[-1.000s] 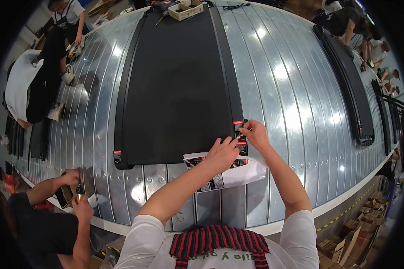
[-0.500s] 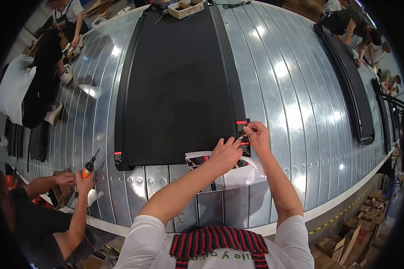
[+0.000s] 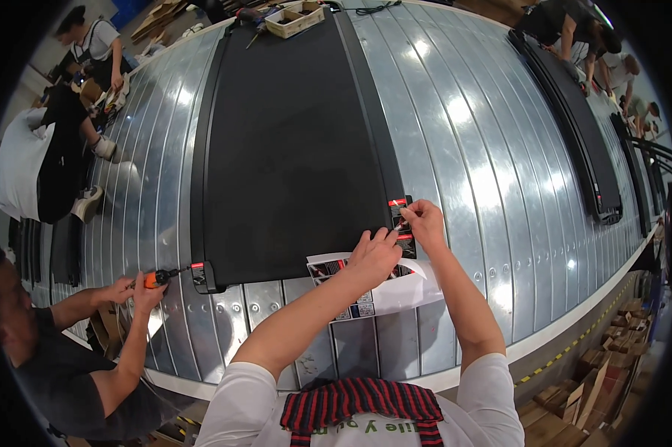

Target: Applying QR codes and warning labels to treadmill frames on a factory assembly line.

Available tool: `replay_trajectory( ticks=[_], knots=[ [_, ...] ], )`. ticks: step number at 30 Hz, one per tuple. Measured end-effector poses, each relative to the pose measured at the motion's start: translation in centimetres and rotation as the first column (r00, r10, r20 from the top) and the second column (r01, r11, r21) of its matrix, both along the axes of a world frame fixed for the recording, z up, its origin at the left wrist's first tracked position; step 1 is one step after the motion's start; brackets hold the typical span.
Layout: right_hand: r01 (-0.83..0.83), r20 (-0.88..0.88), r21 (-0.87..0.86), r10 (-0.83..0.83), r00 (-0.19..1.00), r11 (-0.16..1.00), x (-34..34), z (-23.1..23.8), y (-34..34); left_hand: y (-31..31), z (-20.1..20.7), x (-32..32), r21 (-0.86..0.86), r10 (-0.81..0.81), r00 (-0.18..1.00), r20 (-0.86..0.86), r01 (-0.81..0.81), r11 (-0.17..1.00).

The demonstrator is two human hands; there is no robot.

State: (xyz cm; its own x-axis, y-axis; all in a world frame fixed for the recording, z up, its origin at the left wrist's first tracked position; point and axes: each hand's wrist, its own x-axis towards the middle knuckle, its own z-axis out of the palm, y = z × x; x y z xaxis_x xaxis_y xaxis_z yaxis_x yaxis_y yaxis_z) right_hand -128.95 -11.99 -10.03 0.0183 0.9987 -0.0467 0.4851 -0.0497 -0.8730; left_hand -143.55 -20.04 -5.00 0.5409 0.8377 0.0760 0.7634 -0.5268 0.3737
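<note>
A long black treadmill deck (image 3: pixel 291 141) lies on a metal slatted conveyor table (image 3: pixel 470 164). At its near right corner sits a small red, black and white sticker (image 3: pixel 400 220) on the side rail. My right hand (image 3: pixel 424 220) pinches at that sticker with its fingertips. My left hand (image 3: pixel 373 257) presses flat beside it, resting on a white sheet of stickers (image 3: pixel 384 294) that lies at the deck's near edge. Several printed labels show on that sheet.
At the left a co-worker's hands (image 3: pixel 138 290) hold an orange power screwdriver (image 3: pixel 157 279) at the deck's near left corner. A wooden tray (image 3: pixel 295 18) sits at the far end. Other people work at far left and far right beside another black deck (image 3: pixel 574 127). Cardboard boxes (image 3: pixel 582 387) lie below right.
The co-worker at left raised the orange screwdriver from low near the table edge up to the deck's left corner. My two hands stayed at the right corner sticker.
</note>
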Motion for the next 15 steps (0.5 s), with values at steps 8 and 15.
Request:
replay_trajectory(
  ticks=[8, 15],
  knots=[
    [-0.04, 0.119, -0.001, 0.04, 0.992, 0.999, -0.3, 2.2, -0.2, 0.1, -0.1, 0.0, 0.02, -0.015, 1.0, 0.019, 0.015, 1.0],
    [-0.167, 0.524, 0.047, 0.118, 0.844, 0.985, -1.4, 3.9, 0.3, 0.1, 0.2, -0.2, -0.041, -0.008, 1.0, 0.004, 0.008, 0.999]
  ],
)
